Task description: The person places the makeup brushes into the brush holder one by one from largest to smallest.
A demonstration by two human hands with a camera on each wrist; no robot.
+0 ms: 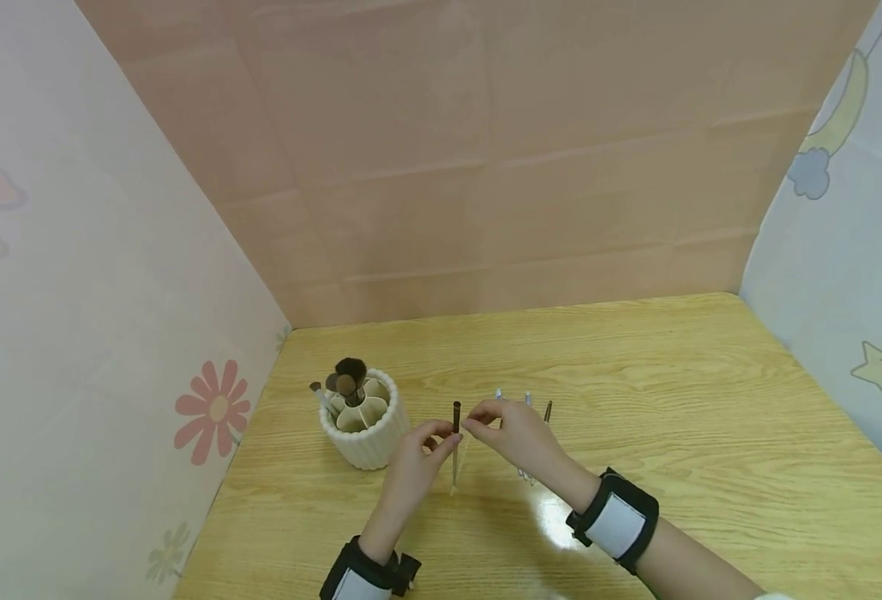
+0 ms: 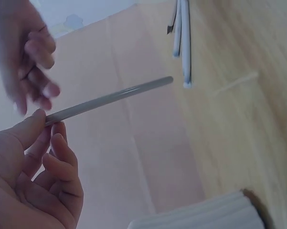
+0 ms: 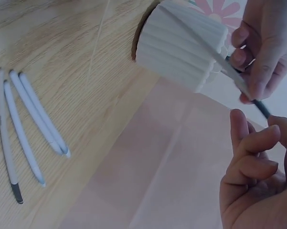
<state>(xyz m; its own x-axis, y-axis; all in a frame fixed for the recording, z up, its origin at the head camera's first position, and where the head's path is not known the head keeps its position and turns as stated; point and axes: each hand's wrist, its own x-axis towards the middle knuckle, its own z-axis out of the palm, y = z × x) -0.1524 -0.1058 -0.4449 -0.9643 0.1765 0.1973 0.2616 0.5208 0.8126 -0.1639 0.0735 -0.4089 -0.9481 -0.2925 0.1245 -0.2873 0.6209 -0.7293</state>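
Note:
My left hand [image 1: 411,468] pinches a slim makeup brush [image 1: 456,418] between thumb and fingertips. The brush stands nearly upright, its dark end on top and its pale grey handle [image 2: 112,98] pointing down to the table. Close beside the dark end is my right hand [image 1: 514,432], thumb and index fingertips near each other and the other fingers loosely curled. In the left wrist view that right hand [image 2: 26,57] is blurred, with nothing visible in its fingers. The left hand [image 3: 267,57] and the brush also show in the right wrist view, where the right thumb overlaps the dark tip.
Left of my hands stands a white ribbed holder [image 1: 369,446] with compartments and several makeup brushes [image 1: 347,379] in it. Several thin sticks [image 3: 36,114], white-blue and one grey with a dark tip, lie on the wooden table [image 1: 674,400]. A pinkish-brown backdrop [image 1: 486,167] rises behind.

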